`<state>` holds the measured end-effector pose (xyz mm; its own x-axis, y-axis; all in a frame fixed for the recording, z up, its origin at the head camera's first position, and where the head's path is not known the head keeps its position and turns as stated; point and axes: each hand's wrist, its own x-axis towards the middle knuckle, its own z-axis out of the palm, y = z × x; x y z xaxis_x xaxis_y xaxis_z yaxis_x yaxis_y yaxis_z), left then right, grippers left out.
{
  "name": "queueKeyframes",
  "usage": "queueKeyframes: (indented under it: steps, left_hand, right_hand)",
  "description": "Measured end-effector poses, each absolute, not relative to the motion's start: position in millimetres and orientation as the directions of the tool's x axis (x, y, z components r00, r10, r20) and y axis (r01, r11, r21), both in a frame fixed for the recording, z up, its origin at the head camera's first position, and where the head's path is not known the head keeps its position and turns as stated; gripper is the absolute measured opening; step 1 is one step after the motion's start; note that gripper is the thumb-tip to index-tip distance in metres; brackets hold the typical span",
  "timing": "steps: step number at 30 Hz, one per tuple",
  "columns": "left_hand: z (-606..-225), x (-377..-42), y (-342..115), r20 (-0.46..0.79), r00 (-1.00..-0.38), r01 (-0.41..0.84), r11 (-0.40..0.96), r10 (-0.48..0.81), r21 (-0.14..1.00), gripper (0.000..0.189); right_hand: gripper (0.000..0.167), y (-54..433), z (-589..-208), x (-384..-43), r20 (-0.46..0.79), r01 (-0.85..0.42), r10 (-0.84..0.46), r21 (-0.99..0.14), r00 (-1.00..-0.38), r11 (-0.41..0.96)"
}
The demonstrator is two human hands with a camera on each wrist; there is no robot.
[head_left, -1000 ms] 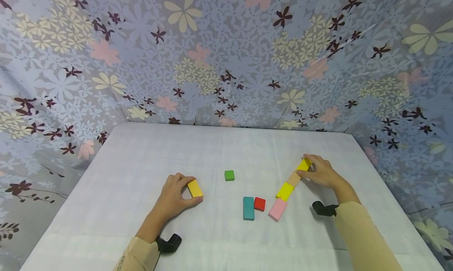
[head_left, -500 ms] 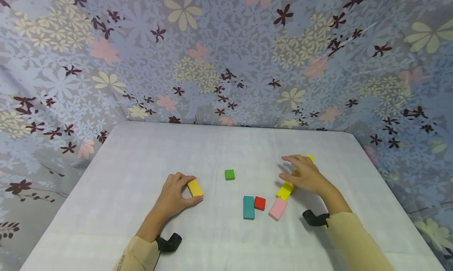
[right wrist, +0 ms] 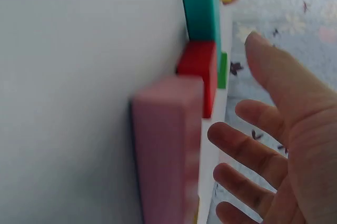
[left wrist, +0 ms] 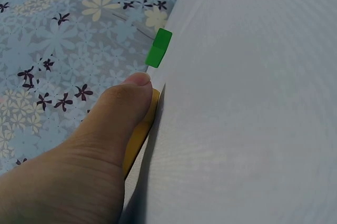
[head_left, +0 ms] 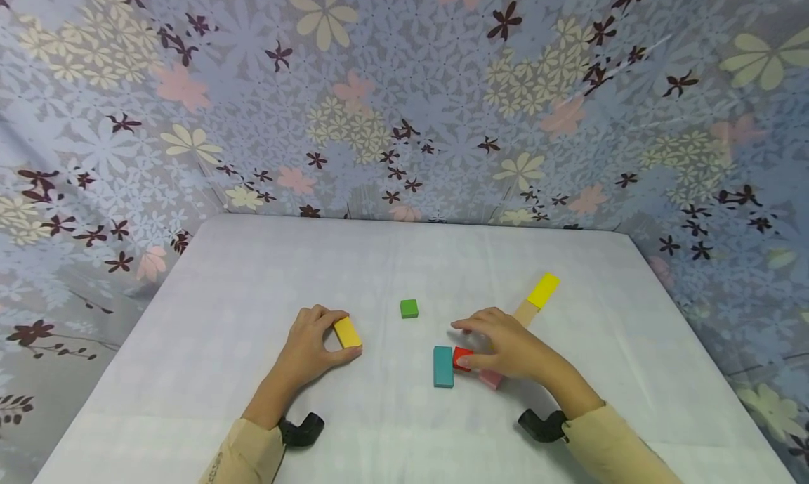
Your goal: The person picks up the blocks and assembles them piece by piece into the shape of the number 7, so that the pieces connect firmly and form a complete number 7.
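- We see the red block [head_left: 461, 357] lying on the bench [head_left: 253, 287], touching the right side of the teal block [head_left: 443, 366], whose long axis runs away from us; the pink block [head_left: 489, 379] sits just to the red one's right, mostly covered from the head view.
- Our right hand [head_left: 505, 347] hovers over the red and pink blocks, so the red block lies under and just left of its fingers [right wrist: 247, 153]. This hand is far nearer to it than the other.
- In the right wrist view those fingers are spread and relaxed, apart from the blocks, holding nothing; whether the thumb touches the red block we cannot tell.
- Our left hand [head_left: 312, 347], well apart to the left, curls around an orange-yellow block [head_left: 347, 331], thumb pressed on its side.
- A small green block [head_left: 409, 308] sits between the hands, farther back; a tan block [head_left: 524, 312] and a yellow block [head_left: 543, 290] lie end to end beyond the right hand.
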<state>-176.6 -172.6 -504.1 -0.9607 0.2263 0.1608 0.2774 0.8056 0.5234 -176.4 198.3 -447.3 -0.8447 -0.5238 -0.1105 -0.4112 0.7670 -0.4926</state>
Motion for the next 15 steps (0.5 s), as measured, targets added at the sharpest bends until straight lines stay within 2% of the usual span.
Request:
queueKeyframes:
  steps: [15]
  left_hand:
    - [-503,-182,-175,0.148,-0.961,0.275,0.803,0.231,0.529,0.067]
  right_hand:
    - [0.044,178,-449,-170,-0.103,-0.495,-0.559,-0.354,-0.823,0.794]
